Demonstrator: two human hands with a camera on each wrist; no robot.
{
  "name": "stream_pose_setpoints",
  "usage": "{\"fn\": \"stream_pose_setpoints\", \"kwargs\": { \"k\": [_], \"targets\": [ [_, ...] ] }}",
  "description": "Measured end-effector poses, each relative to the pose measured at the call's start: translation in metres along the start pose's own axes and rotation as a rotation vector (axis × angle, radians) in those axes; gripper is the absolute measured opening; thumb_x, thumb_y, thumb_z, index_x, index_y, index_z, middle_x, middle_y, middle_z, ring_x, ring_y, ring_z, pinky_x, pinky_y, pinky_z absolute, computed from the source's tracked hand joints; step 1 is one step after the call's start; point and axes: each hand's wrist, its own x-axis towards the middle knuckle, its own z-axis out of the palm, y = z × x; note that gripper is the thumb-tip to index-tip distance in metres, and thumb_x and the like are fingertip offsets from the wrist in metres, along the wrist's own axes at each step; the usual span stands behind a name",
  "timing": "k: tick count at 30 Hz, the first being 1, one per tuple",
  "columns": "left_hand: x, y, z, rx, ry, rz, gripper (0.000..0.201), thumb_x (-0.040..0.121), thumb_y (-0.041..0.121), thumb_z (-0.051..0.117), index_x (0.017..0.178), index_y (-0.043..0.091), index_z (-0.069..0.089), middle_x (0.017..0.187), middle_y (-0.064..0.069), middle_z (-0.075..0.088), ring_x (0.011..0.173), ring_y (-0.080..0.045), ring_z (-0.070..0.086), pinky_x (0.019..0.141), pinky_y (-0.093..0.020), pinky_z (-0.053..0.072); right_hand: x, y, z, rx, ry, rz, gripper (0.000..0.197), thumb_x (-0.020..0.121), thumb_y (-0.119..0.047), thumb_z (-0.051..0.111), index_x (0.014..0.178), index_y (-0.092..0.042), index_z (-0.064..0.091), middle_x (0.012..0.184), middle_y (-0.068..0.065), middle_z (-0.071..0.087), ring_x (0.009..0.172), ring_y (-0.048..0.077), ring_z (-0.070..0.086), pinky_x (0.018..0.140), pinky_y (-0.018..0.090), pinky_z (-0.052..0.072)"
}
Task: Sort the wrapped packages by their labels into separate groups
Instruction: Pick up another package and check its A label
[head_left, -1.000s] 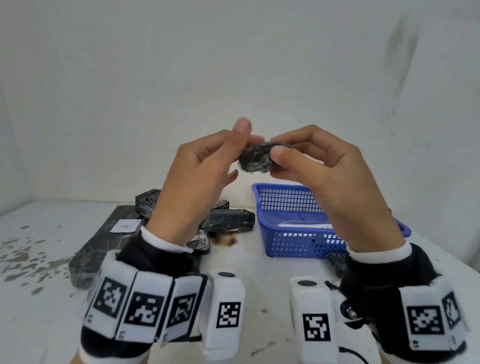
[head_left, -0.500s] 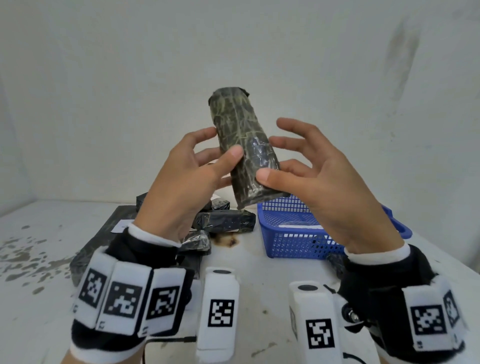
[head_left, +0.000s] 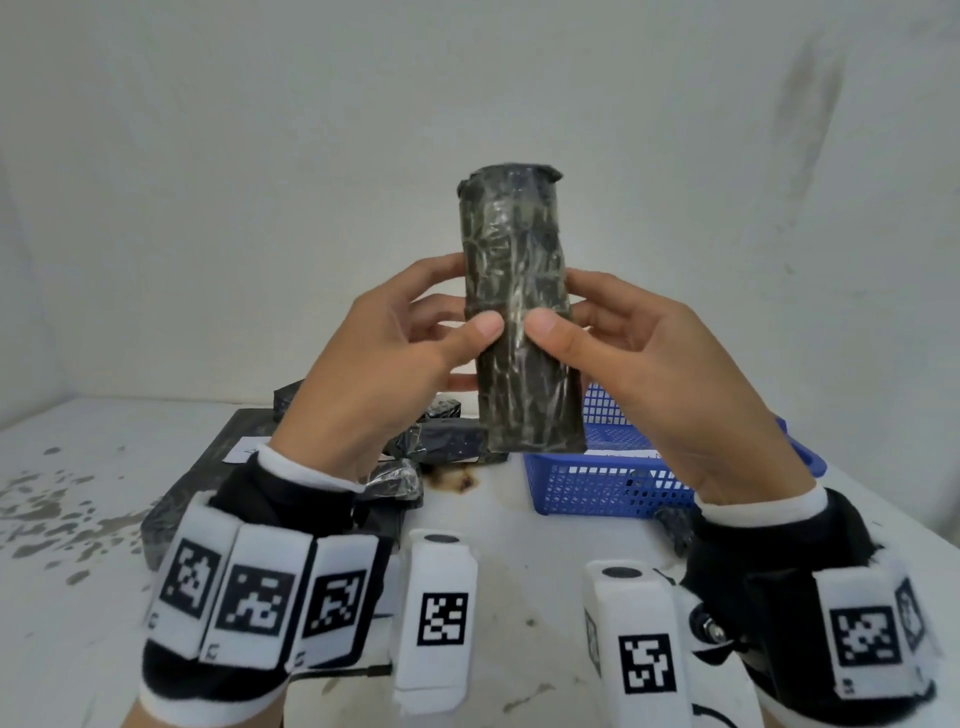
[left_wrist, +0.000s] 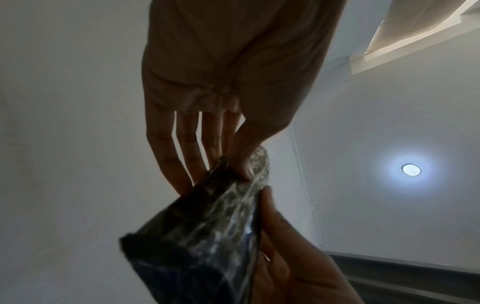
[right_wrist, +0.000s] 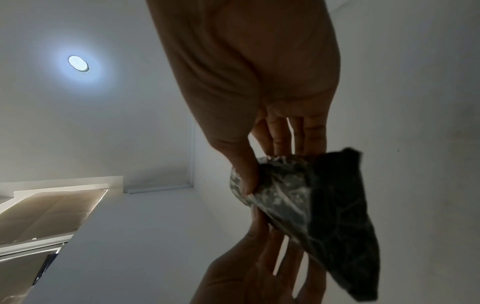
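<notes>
A long package wrapped in dark shiny film (head_left: 514, 291) stands upright in the air in front of me, above the table. My left hand (head_left: 462, 301) pinches its left side, thumb on the near face and fingers behind. My right hand (head_left: 563, 304) pinches the right side the same way. No label shows on the face turned to me. In the left wrist view the package (left_wrist: 202, 236) runs down from my left hand (left_wrist: 215, 172). In the right wrist view it (right_wrist: 311, 205) sits under my right hand (right_wrist: 267, 166).
A blue mesh basket (head_left: 613, 488) stands on the white table, right of centre, with a white slip inside. Several black wrapped packages (head_left: 447, 441) lie heaped behind my left wrist, by a large flat one with a white label (head_left: 244, 449). Another small package (head_left: 675, 530) lies at the basket's front corner.
The package was held end-on between my fingertips, then swung up leaning left. Now it stands straight, with both thumbs on its near face.
</notes>
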Motion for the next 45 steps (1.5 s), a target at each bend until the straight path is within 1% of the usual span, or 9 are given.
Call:
{"fn": "stream_pose_setpoints", "kwargs": {
  "k": [3,6,10,16,20,24,29,38,45],
  "targets": [
    [-0.0014,0.0007,0.0005,0.026,0.001,0.017,0.027,0.09,0.019,0.062,0.117,0.025,0.061,0.09,-0.005,0.075,0.083,-0.012,0.071,0.066,-0.026,0.059,-0.0013,-0.0015,0.0001,-0.019,-0.011,-0.014,0.053,0.072,-0.045,0.071,0.12,-0.023,0.069,0.101,0.004,0.076,0.095,0.034,0.069,0.089,0.043,0.059],
    [-0.0014,0.001,-0.0007,0.05,0.029,0.035,0.022,0.091,0.02,0.063,0.113,0.021,0.063,0.089,-0.004,0.073,0.078,-0.014,0.069,0.065,-0.028,0.058,-0.0018,-0.0029,-0.0001,-0.036,-0.027,-0.013,0.053,0.074,-0.051,0.066,0.121,-0.027,0.065,0.084,0.002,0.075,0.068,0.016,0.063,0.068,0.032,0.053],
    [-0.0015,0.0014,0.0001,0.086,0.032,0.026,0.02,0.09,0.027,0.062,0.11,0.022,0.064,0.092,-0.001,0.072,0.074,-0.015,0.069,0.064,-0.028,0.059,-0.0024,-0.0027,-0.0004,-0.04,-0.04,0.001,0.048,0.074,-0.053,0.066,0.114,-0.027,0.065,0.084,0.009,0.074,0.067,0.014,0.061,0.064,0.03,0.05],
    [-0.0027,0.0026,0.0008,0.111,0.015,0.015,0.022,0.089,0.029,0.063,0.11,0.021,0.065,0.089,-0.008,0.074,0.073,-0.015,0.07,0.064,-0.035,0.061,-0.0028,-0.0042,-0.0034,-0.015,0.021,-0.042,0.018,0.086,-0.038,0.066,0.098,-0.025,0.069,0.065,-0.015,0.066,0.049,0.0,0.053,0.053,0.009,0.041],
    [-0.0039,0.0039,0.0001,0.113,0.019,0.017,0.021,0.09,0.03,0.062,0.109,0.02,0.064,0.088,-0.011,0.075,0.074,-0.019,0.073,0.062,-0.033,0.06,-0.0023,-0.0042,-0.0018,-0.048,0.021,-0.039,0.037,0.078,-0.048,0.066,0.113,-0.036,0.066,0.067,-0.013,0.067,0.051,0.003,0.049,0.052,0.011,0.039],
    [-0.0034,0.0028,-0.0005,0.136,0.013,0.005,0.022,0.089,0.034,0.061,0.105,0.019,0.066,0.095,-0.015,0.073,0.079,-0.022,0.073,0.062,-0.032,0.06,-0.0032,-0.0051,-0.0027,0.004,0.055,-0.044,0.03,0.075,-0.04,0.073,0.103,-0.028,0.071,0.083,-0.011,0.074,0.054,0.007,0.048,0.051,0.012,0.04],
    [-0.0039,0.0023,0.0015,0.151,-0.02,0.001,0.029,0.08,0.044,0.062,0.102,0.025,0.067,0.093,-0.007,0.074,0.082,-0.019,0.072,0.067,-0.034,0.061,-0.0029,-0.0052,-0.0008,0.072,0.09,-0.058,0.025,0.081,-0.026,0.074,0.105,-0.02,0.071,0.071,-0.006,0.069,0.046,0.01,0.049,0.042,0.019,0.039],
    [-0.0044,0.0031,0.0037,0.199,-0.014,-0.008,0.041,0.076,0.052,0.058,0.107,0.025,0.063,0.09,-0.005,0.076,0.089,-0.019,0.072,0.083,-0.041,0.06,-0.0015,-0.0036,-0.0027,0.079,0.068,-0.039,0.037,0.075,-0.039,0.071,0.108,-0.023,0.07,0.076,0.0,0.072,0.057,0.016,0.065,0.057,0.028,0.056],
    [-0.0055,0.0085,0.0022,0.164,0.008,-0.078,0.042,0.074,0.052,0.063,0.106,0.026,0.07,0.1,-0.001,0.075,0.092,-0.023,0.072,0.083,-0.037,0.06,-0.0009,-0.0042,-0.0012,0.073,0.096,-0.015,0.016,0.088,-0.038,0.069,0.098,-0.026,0.073,0.085,0.004,0.075,0.068,0.02,0.071,0.073,0.031,0.061]
  ]
}}
